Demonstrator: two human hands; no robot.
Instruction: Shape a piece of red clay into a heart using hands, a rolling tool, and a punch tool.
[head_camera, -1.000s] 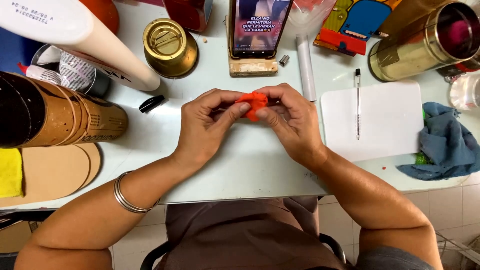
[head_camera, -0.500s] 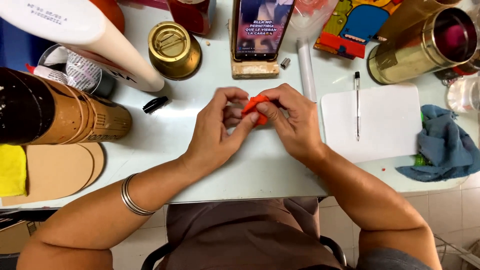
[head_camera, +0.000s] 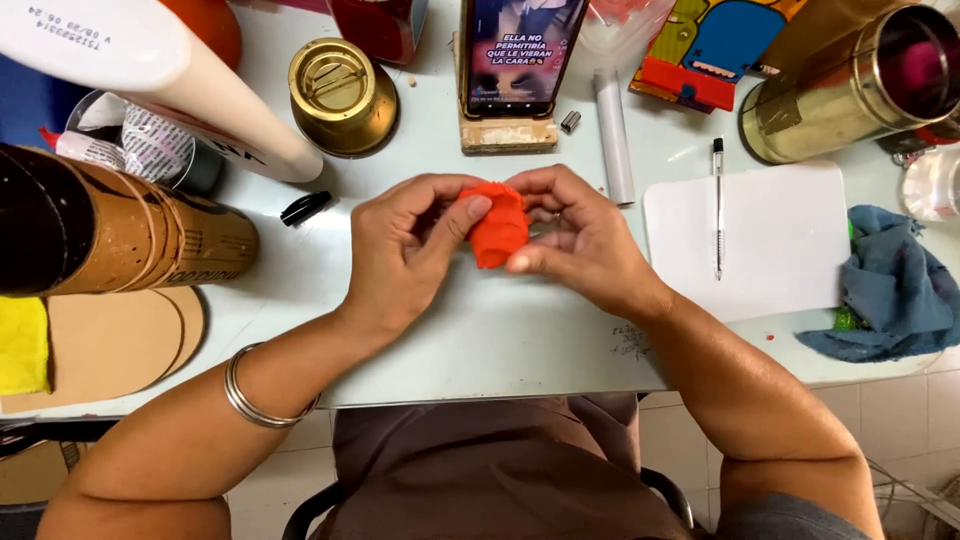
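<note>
Both my hands meet over the middle of the pale table (head_camera: 500, 340), pinching one lump of orange clay (head_camera: 497, 225). My left hand (head_camera: 405, 250) presses its thumb onto the lump's top left. From the right, my right hand (head_camera: 580, 240) wraps the lump, with a fingertip under its lower edge. The clay is rolled into a short, thick shape, held just above the tabletop. A metal bangle (head_camera: 250, 395) circles my left wrist.
A phone (head_camera: 520, 45) on a wooden stand plays video behind my hands. A white board (head_camera: 780, 255) with a pen (head_camera: 718, 205) lies right, next to a blue cloth (head_camera: 895, 285). Brass tins (head_camera: 340, 95), a cardboard tube (head_camera: 130, 240) and a white tube (head_camera: 614, 135) stand around.
The clay lump has been turned and squeezed between my fingers into a taller roll. Both hands stay at the same spot over the table.
</note>
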